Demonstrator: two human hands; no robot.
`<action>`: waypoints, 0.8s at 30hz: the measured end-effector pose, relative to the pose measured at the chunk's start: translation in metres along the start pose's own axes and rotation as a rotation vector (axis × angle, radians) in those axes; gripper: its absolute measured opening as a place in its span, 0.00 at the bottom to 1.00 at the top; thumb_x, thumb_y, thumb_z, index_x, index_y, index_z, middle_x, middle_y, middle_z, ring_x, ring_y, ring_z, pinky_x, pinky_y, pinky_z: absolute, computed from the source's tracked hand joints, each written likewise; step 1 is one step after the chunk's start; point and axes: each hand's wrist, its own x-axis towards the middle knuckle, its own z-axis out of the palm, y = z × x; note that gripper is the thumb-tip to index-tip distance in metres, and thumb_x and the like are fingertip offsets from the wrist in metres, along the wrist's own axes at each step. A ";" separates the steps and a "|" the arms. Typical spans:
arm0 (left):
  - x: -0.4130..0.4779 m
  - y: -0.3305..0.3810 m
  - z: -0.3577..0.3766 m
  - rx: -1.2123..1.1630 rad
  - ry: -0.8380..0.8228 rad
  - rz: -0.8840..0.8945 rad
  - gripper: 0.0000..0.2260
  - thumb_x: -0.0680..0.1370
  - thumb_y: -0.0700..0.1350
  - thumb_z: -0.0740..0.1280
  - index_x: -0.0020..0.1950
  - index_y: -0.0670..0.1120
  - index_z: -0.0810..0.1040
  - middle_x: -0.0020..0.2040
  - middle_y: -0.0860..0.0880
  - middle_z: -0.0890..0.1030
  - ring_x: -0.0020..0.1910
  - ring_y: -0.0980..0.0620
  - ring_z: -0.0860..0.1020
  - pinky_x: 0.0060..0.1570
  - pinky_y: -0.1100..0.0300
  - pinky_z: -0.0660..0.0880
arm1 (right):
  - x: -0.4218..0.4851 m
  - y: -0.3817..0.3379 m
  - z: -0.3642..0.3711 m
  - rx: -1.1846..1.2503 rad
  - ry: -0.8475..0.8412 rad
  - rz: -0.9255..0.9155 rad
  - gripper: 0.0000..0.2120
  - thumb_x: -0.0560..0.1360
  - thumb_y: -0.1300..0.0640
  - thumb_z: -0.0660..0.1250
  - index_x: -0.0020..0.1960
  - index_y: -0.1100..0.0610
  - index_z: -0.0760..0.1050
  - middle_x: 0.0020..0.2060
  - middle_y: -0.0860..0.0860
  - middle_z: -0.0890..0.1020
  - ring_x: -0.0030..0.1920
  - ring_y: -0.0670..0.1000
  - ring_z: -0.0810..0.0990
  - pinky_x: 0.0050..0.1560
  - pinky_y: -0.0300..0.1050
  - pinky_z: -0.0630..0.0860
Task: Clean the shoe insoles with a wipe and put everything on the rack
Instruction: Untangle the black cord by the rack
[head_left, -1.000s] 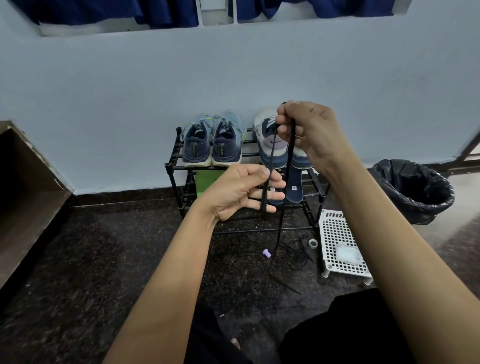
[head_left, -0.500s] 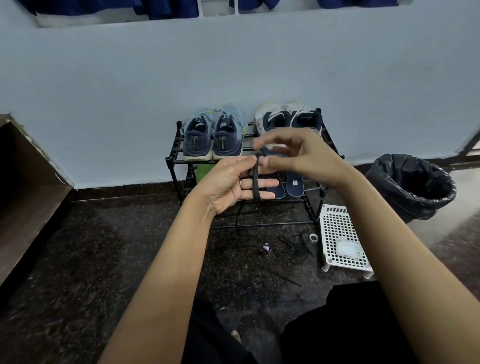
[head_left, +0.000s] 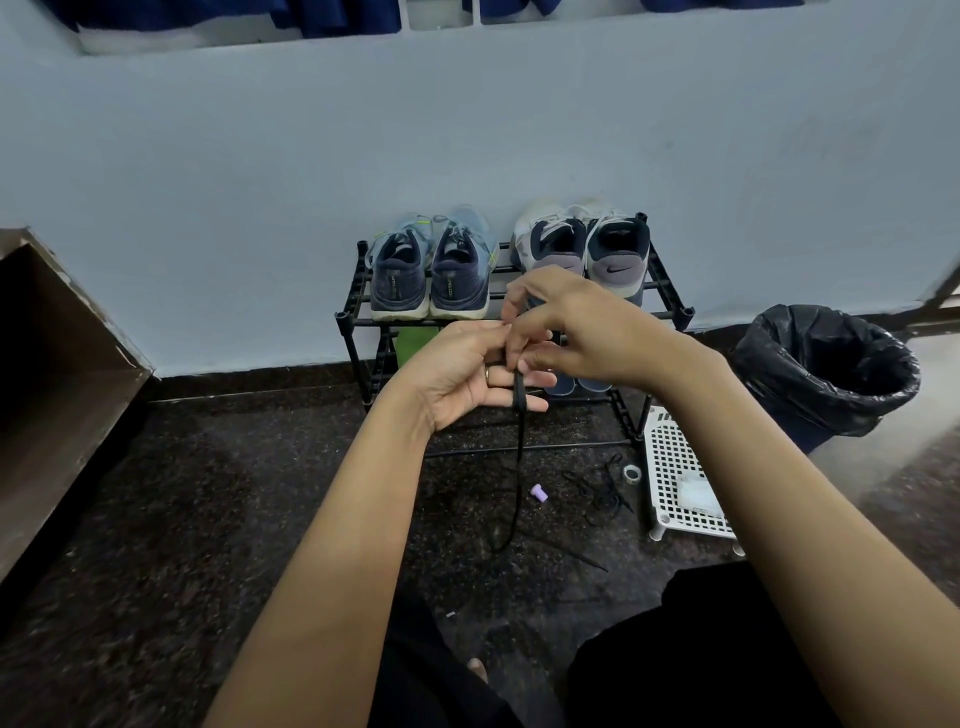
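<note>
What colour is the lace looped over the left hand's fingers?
The lace is black; the head view shows it best.

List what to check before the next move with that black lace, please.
1. The lace lies across the left hand: ok.
2. The right hand pinches the lace: ok.
3. The lace tail is off the floor: not ok, it trails down there.
4. The shoes are on the rack: ok, both pairs on top.
5. The second lace is on the rack: not ok, it lies on the floor.
6. The insoles are wiped: cannot tell.
</note>
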 end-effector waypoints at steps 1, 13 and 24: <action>0.000 0.000 0.000 0.009 0.004 -0.002 0.07 0.80 0.37 0.63 0.54 0.37 0.79 0.45 0.37 0.81 0.43 0.41 0.84 0.41 0.44 0.82 | 0.000 0.001 -0.001 -0.025 -0.003 -0.014 0.03 0.71 0.59 0.71 0.43 0.55 0.82 0.49 0.50 0.75 0.50 0.47 0.69 0.47 0.43 0.69; 0.001 0.000 -0.001 0.003 -0.083 0.002 0.09 0.82 0.41 0.61 0.56 0.40 0.79 0.49 0.40 0.84 0.47 0.39 0.84 0.46 0.41 0.81 | 0.003 0.001 -0.013 0.068 -0.103 0.209 0.15 0.76 0.48 0.65 0.36 0.56 0.75 0.42 0.51 0.70 0.50 0.51 0.66 0.52 0.46 0.63; -0.004 0.004 0.000 -0.068 -0.155 -0.010 0.13 0.83 0.40 0.56 0.54 0.38 0.79 0.51 0.40 0.84 0.49 0.39 0.84 0.47 0.41 0.81 | 0.011 0.011 -0.003 0.795 -0.040 0.505 0.22 0.78 0.50 0.62 0.27 0.55 0.66 0.24 0.46 0.68 0.27 0.43 0.66 0.34 0.35 0.65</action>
